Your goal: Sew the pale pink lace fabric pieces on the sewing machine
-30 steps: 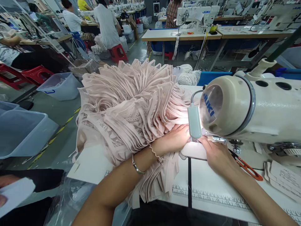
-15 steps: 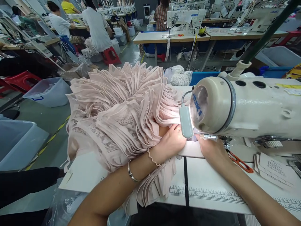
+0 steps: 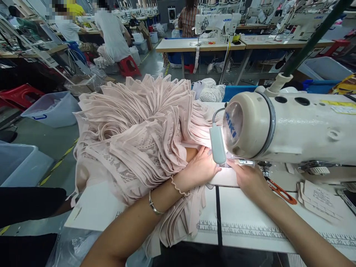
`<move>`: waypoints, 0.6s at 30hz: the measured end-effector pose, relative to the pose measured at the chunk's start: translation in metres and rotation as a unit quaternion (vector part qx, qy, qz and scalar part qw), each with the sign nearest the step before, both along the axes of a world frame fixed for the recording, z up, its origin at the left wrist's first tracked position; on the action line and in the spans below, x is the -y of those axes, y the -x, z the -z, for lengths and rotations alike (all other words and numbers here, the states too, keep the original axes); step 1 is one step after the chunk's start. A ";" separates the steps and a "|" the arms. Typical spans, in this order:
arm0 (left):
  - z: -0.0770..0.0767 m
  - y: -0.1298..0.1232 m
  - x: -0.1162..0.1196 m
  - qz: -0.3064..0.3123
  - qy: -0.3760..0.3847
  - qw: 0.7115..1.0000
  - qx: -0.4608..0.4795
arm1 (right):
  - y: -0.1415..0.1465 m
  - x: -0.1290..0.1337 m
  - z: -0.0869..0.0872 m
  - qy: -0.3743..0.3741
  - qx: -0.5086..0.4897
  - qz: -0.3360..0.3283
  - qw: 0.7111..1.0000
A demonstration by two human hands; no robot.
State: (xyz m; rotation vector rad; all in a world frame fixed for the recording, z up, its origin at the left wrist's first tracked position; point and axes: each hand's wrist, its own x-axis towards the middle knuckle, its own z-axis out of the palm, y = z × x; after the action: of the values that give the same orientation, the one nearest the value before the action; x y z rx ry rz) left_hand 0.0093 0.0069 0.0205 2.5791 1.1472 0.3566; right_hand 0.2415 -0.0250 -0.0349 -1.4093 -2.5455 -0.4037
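Note:
A large heap of pale pink fabric pieces with lace (image 3: 144,137) lies left of the white sewing machine (image 3: 300,128). My left hand (image 3: 201,167) rests with its fingers spread on the fabric edge beside the machine's needle area, just left of the grey lamp (image 3: 218,144). My right hand (image 3: 247,176) is on the other side of the needle area, its fingertips reaching under the machine head at the cloth. What those fingertips hold, if anything, is too small to make out. The needle is hidden behind the lamp and machine head.
Orange-handled snips (image 3: 282,191) and paper labels (image 3: 319,202) lie right of my right hand. A printed ruler (image 3: 256,230) runs along the table's front. Plastic bins (image 3: 22,163) stand at the left. People sit at machines behind; a dark-clothed limb shows at lower left.
The view has shifted slightly. My left hand's fingers are more spread, and my right fingertips have moved a little nearer the needle area. The dark-clothed limb at lower left has shifted.

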 end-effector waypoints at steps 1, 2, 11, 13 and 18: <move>0.000 0.000 0.000 -0.001 0.001 1.000 0.001 | 0.000 0.000 -0.001 0.006 -0.002 -0.003 1.000; -0.001 0.000 0.001 -0.001 0.001 1.000 0.002 | 0.001 -0.001 -0.002 0.013 -0.001 -0.001 1.000; 0.004 0.000 0.000 -0.001 -0.045 0.999 -0.017 | 0.025 0.004 -0.027 0.131 0.033 0.094 0.986; 0.006 -0.001 0.000 -0.002 -0.060 0.998 -0.023 | 0.026 0.004 -0.028 0.142 0.035 0.103 0.984; 0.007 -0.001 0.001 -0.007 -0.071 0.997 -0.016 | 0.024 0.003 -0.019 0.154 0.031 0.110 0.981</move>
State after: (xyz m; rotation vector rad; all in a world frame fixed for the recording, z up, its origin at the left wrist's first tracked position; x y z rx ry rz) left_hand 0.0101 0.0060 0.0134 2.7085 1.1917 0.4164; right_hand 0.2178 -0.0284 -0.0158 -1.8244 -2.5950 -0.0868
